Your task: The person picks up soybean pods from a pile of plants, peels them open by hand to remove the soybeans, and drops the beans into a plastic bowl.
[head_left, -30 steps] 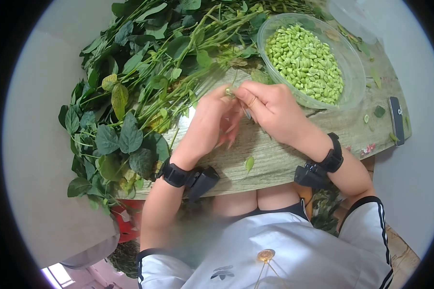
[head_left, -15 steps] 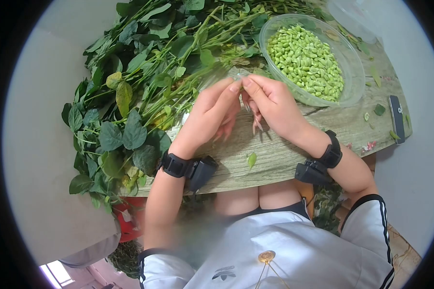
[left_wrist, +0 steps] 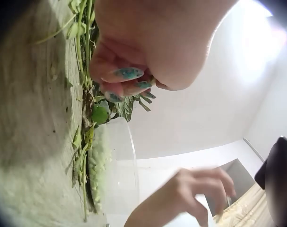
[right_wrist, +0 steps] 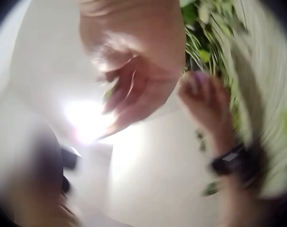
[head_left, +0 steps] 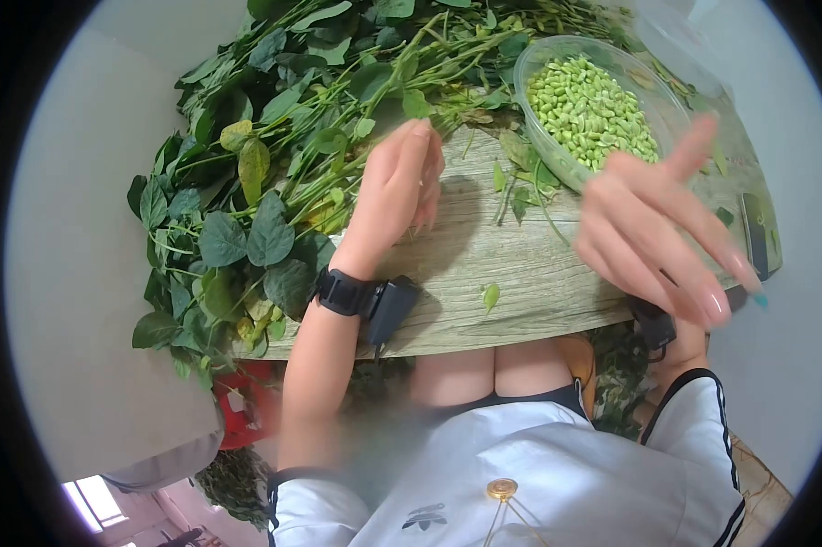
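- Pale wooden table [head_left: 502, 260] fills the middle of the head view, with 1 loose leaf [head_left: 491, 296] near its front edge.
- Soybean plants [head_left: 274, 137] lie heaped over the table's left and far side.
- Left hand [head_left: 397, 196] rests at the edge of that heap. Its fingers [left_wrist: 129, 73] curl in among the stems, but I cannot tell whether they grip 1.
- Right hand [head_left: 657, 228] hangs raised above the table's right side, blurred, with its fingers spread straight and nothing in them.
- Clear bowl [head_left: 540, 150] stands at the far right, just beside the plants, and holds shelled green beans [head_left: 593, 109].
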A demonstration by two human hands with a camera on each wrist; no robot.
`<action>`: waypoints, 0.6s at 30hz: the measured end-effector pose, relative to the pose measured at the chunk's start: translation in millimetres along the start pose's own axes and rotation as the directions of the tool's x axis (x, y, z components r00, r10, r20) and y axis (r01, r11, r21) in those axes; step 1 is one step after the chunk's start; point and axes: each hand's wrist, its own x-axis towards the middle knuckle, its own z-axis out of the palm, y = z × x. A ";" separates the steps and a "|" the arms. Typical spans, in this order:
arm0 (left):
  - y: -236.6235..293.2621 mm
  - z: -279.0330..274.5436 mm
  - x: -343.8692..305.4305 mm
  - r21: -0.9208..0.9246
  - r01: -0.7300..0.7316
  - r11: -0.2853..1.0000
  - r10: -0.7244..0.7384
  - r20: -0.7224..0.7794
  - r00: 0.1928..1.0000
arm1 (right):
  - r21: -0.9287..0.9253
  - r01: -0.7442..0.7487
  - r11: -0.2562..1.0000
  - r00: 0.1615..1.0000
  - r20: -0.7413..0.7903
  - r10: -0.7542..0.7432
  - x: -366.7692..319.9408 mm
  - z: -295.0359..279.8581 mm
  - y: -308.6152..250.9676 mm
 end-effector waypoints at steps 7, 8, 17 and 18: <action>-2.7 9.5 3.0 0.189 -0.006 0.982 -0.015 0.109 0.994 | -0.244 -0.555 0.795 0.831 -0.137 0.539 -19.7 0.3 1.7; -1.4 13.1 3.6 0.171 0.011 0.985 -0.028 0.100 0.995 | -0.334 -0.679 0.654 0.732 -0.244 0.636 -16.7 0.7 1.0; 34.6 86.8 65.2 0.576 -0.363 0.733 0.277 0.235 0.932 | -0.329 -0.511 0.794 0.859 -0.216 0.463 -18.1 -6.4 -1.9; 35.8 89.1 66.3 0.584 -0.396 0.709 0.319 0.235 0.918 | -0.308 -0.515 0.800 0.852 -0.284 0.440 -22.0 -9.7 -3.5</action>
